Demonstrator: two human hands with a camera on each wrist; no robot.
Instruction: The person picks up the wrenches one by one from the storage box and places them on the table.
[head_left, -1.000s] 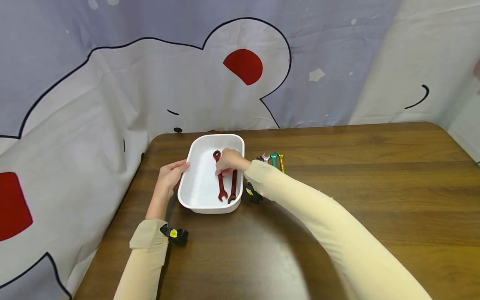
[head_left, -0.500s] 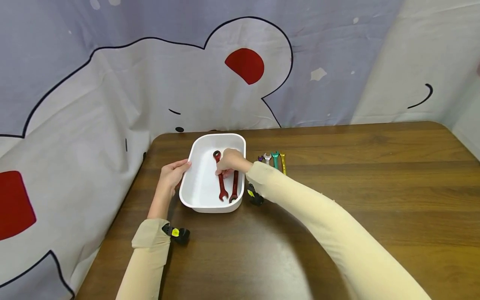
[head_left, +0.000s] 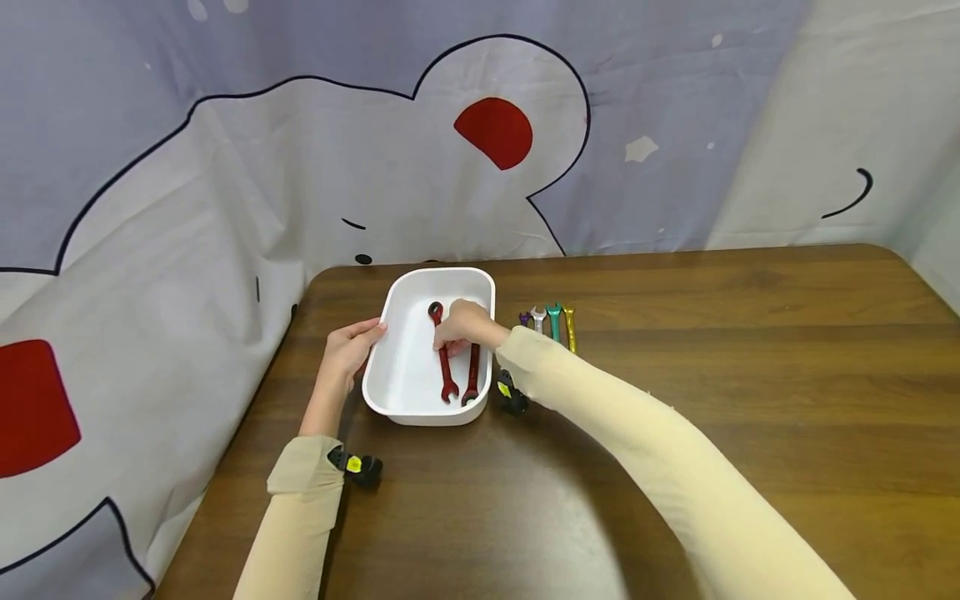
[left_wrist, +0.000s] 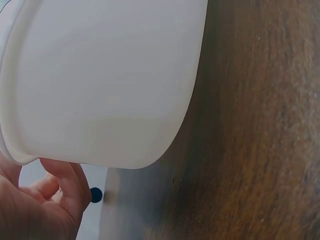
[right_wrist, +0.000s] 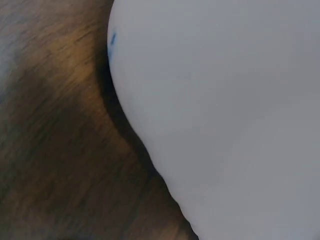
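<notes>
A white plastic bin (head_left: 401, 367) sits on the table, and my left hand (head_left: 347, 350) pinches its left rim between thumb and fingers. In the left wrist view the fingers (left_wrist: 65, 182) curl under the rim at the bin's corner. Reaching in over the right side, my right hand (head_left: 465, 323) has its fingers curled on the shaft of a dark red combination wrench (head_left: 447, 383). This wrench lies lengthwise, ring end away and open jaw near. Beside it a second red wrench (head_left: 472, 379) lies partly under the hand. The right wrist view shows just the bin's outer wall (right_wrist: 225, 110).
Right of the bin, several small wrenches lie in a row: purple (head_left: 524, 318), silver (head_left: 538, 317), green (head_left: 554, 321) and yellow (head_left: 571, 329). My right sleeve (head_left: 600, 379) covers their near ends. A patterned curtain (head_left: 360, 167) hangs behind the wooden table (head_left: 712, 333).
The head view drifts slightly, so everything sits a little further right in it. Both hands, the bin and the wrenches keep nearly the same places relative to each other.
</notes>
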